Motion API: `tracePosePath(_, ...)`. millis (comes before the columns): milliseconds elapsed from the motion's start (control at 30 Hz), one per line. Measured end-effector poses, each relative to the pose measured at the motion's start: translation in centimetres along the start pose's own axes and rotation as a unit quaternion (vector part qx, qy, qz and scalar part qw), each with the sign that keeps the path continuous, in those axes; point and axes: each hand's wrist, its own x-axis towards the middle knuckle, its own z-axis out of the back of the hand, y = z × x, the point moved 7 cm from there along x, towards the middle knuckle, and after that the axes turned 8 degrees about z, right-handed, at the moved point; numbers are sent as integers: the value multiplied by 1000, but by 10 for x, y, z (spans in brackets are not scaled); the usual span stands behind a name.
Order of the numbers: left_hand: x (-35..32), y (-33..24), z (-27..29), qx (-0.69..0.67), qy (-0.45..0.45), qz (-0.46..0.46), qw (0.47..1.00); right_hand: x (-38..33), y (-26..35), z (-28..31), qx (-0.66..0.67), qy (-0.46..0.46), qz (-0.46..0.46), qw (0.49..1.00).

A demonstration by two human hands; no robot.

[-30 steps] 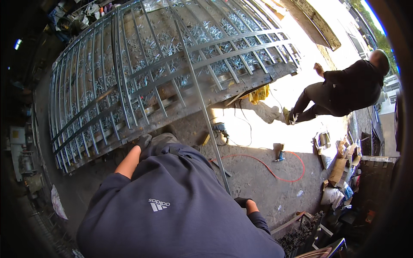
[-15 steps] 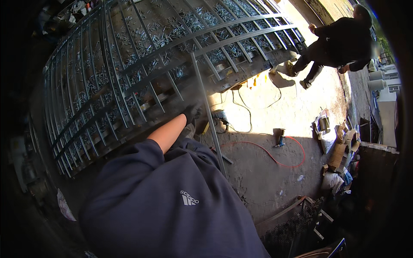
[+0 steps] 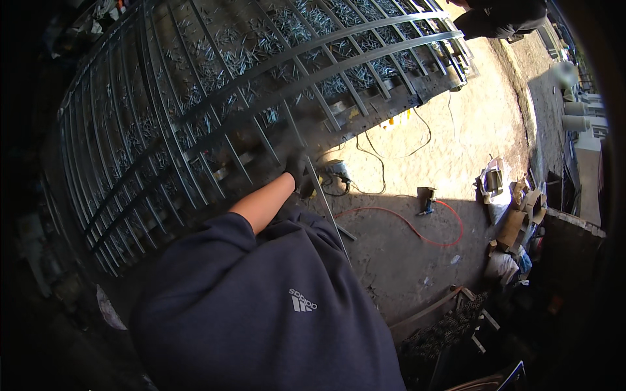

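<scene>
"When you look past the dark shirt [image 3: 261,319], what do you see?"

"A bare arm [image 3: 266,201], and then the left hand [image 3: 297,165] in a black glove [image 3: 295,172]."

"What is by it?"

"A bar [image 3: 328,210]. It is long, thin, straight and gray, like plain metal. It slants up and a bit to the left, and its low end stops at the shirt's edge."

"So where is the bar next to the fingers?"

"Right up by them. The bar runs along the right side of the glove, and the fingers are at its upper part. It is so dark and blurry there that I can't tell if they are clamped on it or apart."

"And the right hand?"

"It is out of sight, so I can't tell what its fingers do."

"What is past the bar?"

"A red hose [image 3: 448,246] loops over the floor [image 3: 391,274] to a blue tool [image 3: 426,204]. Up past the hand, a big frame [image 3: 391,48] of gray strips lies on a table [image 3: 411,96], with lots of shiny bits [image 3: 290,25] under it."

"And way off?"

"A person [image 3: 502,19] in dark clothes, cut off at the top."
</scene>
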Motion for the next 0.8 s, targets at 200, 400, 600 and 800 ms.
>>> tracePosePath(200,8,-31,11,186,-19,70,980,68,28,14,47,55,50,996)
tracePosePath(400,-72,-102,74,343,135,101,924,188,40,6,-83,106,88,987)
tracePosePath(600,-231,-111,220,322,-105,35,940,199,62,-33,4,92,146,985)
tracePosePath(800,-300,33,404,72,-212,68,972,171,105,-34,103,-2,156,982)
